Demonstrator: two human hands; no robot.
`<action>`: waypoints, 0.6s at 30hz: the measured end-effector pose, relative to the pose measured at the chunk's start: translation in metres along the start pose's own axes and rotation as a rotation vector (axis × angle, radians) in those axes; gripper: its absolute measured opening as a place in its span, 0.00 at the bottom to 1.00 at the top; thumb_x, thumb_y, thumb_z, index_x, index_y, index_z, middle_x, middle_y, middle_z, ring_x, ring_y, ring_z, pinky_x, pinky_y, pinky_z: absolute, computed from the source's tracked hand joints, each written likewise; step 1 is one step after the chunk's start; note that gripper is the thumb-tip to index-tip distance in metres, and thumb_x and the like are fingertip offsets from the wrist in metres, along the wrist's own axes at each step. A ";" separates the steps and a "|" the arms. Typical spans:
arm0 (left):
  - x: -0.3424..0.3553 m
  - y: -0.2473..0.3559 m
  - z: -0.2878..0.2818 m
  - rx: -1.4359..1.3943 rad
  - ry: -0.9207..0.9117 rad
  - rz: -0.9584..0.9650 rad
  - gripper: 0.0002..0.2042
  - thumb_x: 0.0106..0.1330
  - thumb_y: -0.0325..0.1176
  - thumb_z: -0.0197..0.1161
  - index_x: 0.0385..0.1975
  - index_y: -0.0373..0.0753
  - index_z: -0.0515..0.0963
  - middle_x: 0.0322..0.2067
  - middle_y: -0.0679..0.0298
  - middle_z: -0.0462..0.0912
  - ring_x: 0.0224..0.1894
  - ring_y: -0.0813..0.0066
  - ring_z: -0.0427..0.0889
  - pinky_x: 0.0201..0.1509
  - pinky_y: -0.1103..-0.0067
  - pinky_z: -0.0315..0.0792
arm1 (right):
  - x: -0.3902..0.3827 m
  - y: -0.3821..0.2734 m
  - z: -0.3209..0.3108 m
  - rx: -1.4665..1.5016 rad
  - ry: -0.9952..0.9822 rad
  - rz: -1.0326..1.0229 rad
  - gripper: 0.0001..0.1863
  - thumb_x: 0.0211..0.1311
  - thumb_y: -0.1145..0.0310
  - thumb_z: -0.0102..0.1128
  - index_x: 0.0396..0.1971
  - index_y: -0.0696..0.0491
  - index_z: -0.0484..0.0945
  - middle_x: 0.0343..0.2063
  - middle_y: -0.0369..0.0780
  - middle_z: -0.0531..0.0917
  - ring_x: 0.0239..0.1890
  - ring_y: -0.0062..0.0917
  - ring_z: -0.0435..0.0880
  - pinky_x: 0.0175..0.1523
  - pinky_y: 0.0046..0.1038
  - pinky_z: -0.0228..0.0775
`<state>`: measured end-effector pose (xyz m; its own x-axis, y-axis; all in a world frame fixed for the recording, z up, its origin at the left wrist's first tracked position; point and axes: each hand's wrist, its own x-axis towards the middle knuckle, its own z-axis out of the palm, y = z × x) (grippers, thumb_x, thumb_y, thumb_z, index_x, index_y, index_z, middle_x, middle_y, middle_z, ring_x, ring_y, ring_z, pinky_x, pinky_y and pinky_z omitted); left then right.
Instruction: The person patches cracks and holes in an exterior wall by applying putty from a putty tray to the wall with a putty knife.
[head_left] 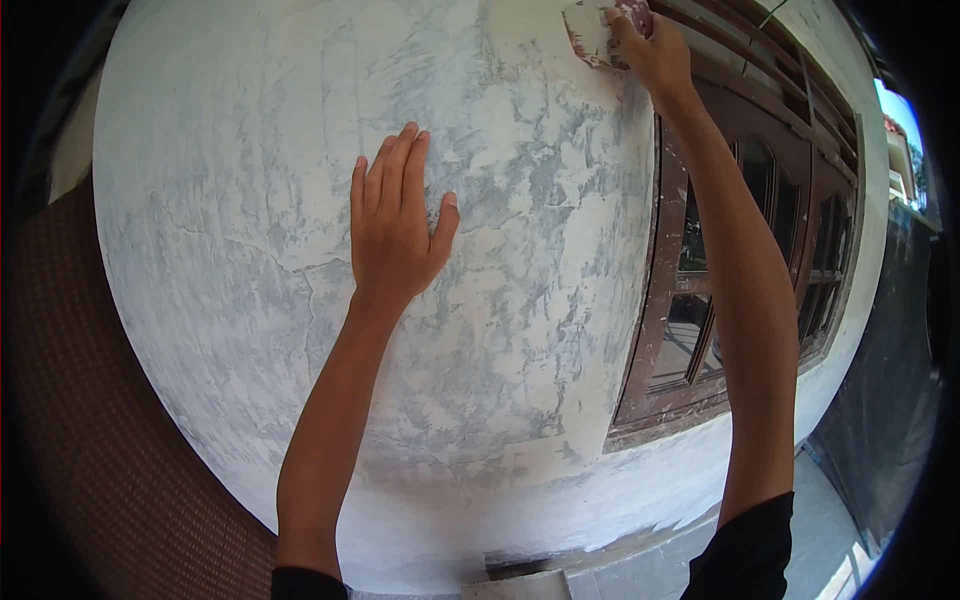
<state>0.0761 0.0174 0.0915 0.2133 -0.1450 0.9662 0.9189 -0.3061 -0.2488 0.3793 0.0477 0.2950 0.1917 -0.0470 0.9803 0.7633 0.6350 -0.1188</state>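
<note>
Two bare hands are working at a wall (530,340), with the window (808,225) serving as the marker for every place told. The right hand (655,45) is gripping a scraper (590,35), thumb and fingers closing around its dark red part. The scraper is sitting just left of the window's upper end, its pale, smeared plate lying close to the wall; whether its edge is touching, I cannot tell. The right forearm is crossing in front of the window and hiding part of its panes.

The left hand (393,225) is holding nothing. It is spreading open well left of the window, back showing, fingers pointing up and thumb standing apart. Its palm is facing the wall; contact is not clear.

Around the hands, the wall is showing patchy white and grey coats. A crack (308,290) is running beside the left wrist, farther from the window. Black sleeves (745,550) are covering both arms near the lower edge. A brown screen (120,440) is standing far left of the window, and a dark sheet (885,370) is hanging to its right.
</note>
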 end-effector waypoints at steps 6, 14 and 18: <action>0.001 0.006 0.003 -0.016 0.005 -0.007 0.31 0.67 0.36 0.56 0.70 0.40 0.60 0.71 0.61 0.62 0.73 0.62 0.58 0.77 0.57 0.47 | 0.023 0.035 -0.040 0.178 0.199 0.131 0.32 0.62 0.41 0.61 0.42 0.60 0.83 0.33 0.45 0.87 0.40 0.33 0.87 0.49 0.34 0.74; -0.001 0.000 0.000 -0.016 0.001 0.001 0.30 0.66 0.36 0.56 0.70 0.39 0.61 0.70 0.61 0.63 0.73 0.62 0.59 0.77 0.57 0.47 | -0.013 0.033 -0.025 -0.081 -0.008 -0.020 0.26 0.62 0.48 0.66 0.41 0.59 0.82 0.32 0.42 0.86 0.35 0.28 0.85 0.45 0.29 0.74; 0.001 0.007 0.001 -0.016 0.013 -0.001 0.30 0.66 0.36 0.56 0.70 0.39 0.61 0.70 0.60 0.63 0.73 0.61 0.59 0.77 0.57 0.47 | -0.005 0.038 -0.050 0.276 0.142 0.159 0.25 0.62 0.49 0.67 0.41 0.59 0.82 0.33 0.39 0.85 0.34 0.22 0.83 0.44 0.26 0.74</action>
<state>0.0831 0.0165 0.0909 0.2081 -0.1567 0.9655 0.9136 -0.3214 -0.2491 0.4380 0.0332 0.2780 0.3939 -0.0249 0.9188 0.5246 0.8269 -0.2025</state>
